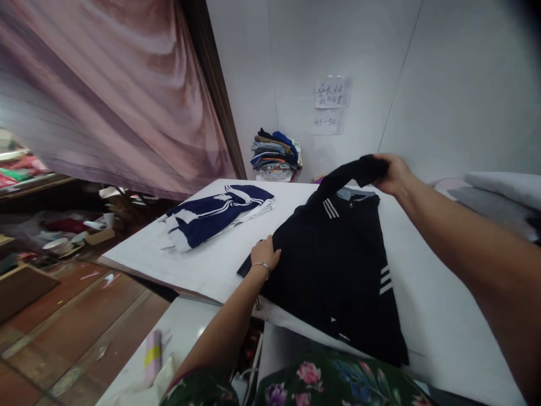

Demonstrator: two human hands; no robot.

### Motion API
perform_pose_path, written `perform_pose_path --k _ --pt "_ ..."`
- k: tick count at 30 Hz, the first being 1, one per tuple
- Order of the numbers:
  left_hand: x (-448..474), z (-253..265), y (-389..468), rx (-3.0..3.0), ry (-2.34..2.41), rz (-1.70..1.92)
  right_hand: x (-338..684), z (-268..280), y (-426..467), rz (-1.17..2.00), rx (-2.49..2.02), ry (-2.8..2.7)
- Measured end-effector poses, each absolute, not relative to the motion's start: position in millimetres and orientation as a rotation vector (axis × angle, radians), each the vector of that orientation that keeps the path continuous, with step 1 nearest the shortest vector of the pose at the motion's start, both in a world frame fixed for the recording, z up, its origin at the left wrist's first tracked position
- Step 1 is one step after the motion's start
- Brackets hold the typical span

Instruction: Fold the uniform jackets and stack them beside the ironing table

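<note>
A black jacket (333, 259) with white triple stripes and a zip at its grey-lined collar lies spread on the white table. Raised above the collar, one of its sleeves (340, 176) runs up to my right hand (393, 173), whose fingers are closed round the sleeve's end. My left hand (265, 254), with a bracelet at the wrist, rests on the jacket's left side, thumb apart from the other fingers. Farther left on the table lies a navy and white garment (220, 211) with white stripes.
A stack of folded clothes (276, 152) stands by the wall at the table's far edge. Grey cloth (502, 192) lies at the far right. A pink curtain (169, 101) hangs at the left. A lilac roll (153, 355) with a yellow band sits on a lower white surface (186, 321).
</note>
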State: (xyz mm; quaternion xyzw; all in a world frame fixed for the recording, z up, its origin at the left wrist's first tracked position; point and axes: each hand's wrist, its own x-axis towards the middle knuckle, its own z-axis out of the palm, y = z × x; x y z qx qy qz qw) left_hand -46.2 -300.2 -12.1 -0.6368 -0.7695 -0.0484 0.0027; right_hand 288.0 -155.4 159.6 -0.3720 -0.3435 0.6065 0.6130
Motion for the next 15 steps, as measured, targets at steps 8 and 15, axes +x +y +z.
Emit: perform_pose_path --k 8,15 --pt "-45 -15 -294 -1.956 -2.306 -0.135 290 200 -132 1.264 -0.831 -0.908" --pt "-45 -14 -276 -2.026 -2.422 -0.012 291 209 -131 1.163 -0.85 -1.043"
